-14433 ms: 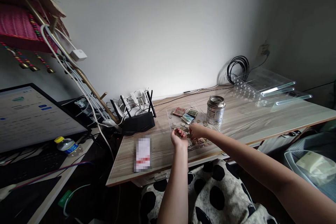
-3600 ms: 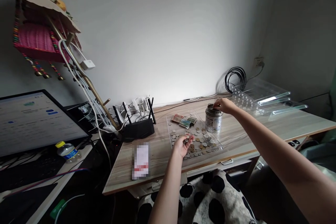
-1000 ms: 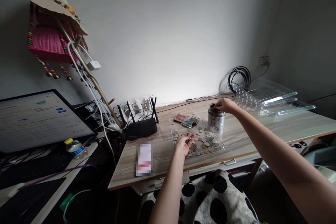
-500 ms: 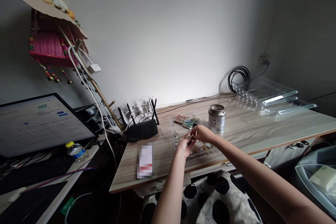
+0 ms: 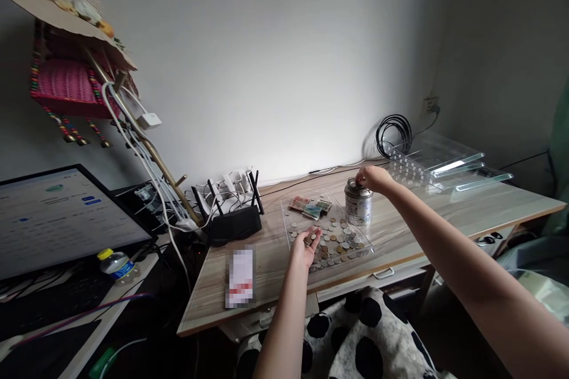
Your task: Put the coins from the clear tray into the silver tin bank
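Observation:
My left hand [image 5: 306, 247] is cupped palm up over the clear acrylic tray [image 5: 288, 211], with a few coins [image 5: 313, 237] resting in its curled fingers. At the mouth of a silver metal tin [image 5: 358, 208], my right hand [image 5: 373, 179] points down with its fingers pinched together. What is between those fingertips is hidden. Gold and silver coins [image 5: 340, 238] lie scattered over the tray. Several banknotes [image 5: 310, 207] lie together toward its back. The tin stands upright just right of the tray.
A black router [image 5: 235, 225] with antennas sits left of the tray, behind a blurred white-and-red item [image 5: 240, 278]. Clear acrylic pieces [image 5: 457, 169] and a coiled black cable [image 5: 393, 135] are at the back right. A bottle [image 5: 119, 266] stands by the monitor [image 5: 75, 219].
My right hand has moved from beside my left hand, up and right to the tin's mouth. The left hand stays over the tray, now showing the coins in it. The view has shifted slightly.

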The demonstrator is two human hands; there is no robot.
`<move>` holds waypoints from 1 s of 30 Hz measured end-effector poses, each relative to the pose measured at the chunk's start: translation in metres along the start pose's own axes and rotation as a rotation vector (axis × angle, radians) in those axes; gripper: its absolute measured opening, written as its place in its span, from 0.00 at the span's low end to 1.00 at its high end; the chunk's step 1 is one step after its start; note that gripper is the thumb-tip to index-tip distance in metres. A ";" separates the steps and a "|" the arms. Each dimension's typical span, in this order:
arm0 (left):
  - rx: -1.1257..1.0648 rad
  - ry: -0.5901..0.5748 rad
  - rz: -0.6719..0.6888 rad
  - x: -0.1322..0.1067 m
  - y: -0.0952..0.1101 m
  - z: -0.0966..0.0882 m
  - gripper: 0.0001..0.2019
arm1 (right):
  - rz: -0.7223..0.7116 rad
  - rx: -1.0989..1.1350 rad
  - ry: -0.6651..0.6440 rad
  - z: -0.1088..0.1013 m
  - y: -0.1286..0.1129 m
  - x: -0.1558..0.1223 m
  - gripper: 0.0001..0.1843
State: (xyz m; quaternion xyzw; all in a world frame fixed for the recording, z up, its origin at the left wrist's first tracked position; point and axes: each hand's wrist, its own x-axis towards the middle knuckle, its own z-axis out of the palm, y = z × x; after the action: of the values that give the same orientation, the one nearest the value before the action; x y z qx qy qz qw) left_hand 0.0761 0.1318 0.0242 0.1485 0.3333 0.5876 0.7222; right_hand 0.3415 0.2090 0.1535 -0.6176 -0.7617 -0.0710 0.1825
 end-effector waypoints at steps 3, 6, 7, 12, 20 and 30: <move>-0.027 0.030 -0.025 0.001 0.000 0.001 0.06 | 0.035 -0.041 -0.080 0.003 0.003 0.005 0.11; -0.047 0.031 -0.028 0.000 0.001 0.001 0.06 | 0.082 -0.028 -0.021 0.006 -0.014 -0.002 0.13; -0.047 0.022 -0.027 0.000 0.001 0.000 0.07 | 0.073 -0.001 0.034 0.009 -0.025 -0.008 0.15; -0.022 0.006 -0.056 0.002 0.001 0.000 0.08 | -0.273 0.207 -0.049 0.047 -0.104 -0.054 0.15; 0.029 0.041 -0.098 0.005 0.001 0.001 0.10 | -0.275 0.242 -0.190 0.081 -0.139 -0.076 0.09; 0.003 0.093 0.006 0.002 -0.002 0.004 0.11 | 0.071 -0.097 -0.018 0.001 -0.004 -0.005 0.10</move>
State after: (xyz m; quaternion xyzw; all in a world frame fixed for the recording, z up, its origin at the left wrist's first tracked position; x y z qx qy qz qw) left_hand 0.0803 0.1337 0.0257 0.1231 0.3667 0.5958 0.7039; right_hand 0.3386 0.2039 0.1512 -0.6530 -0.7366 -0.0956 0.1480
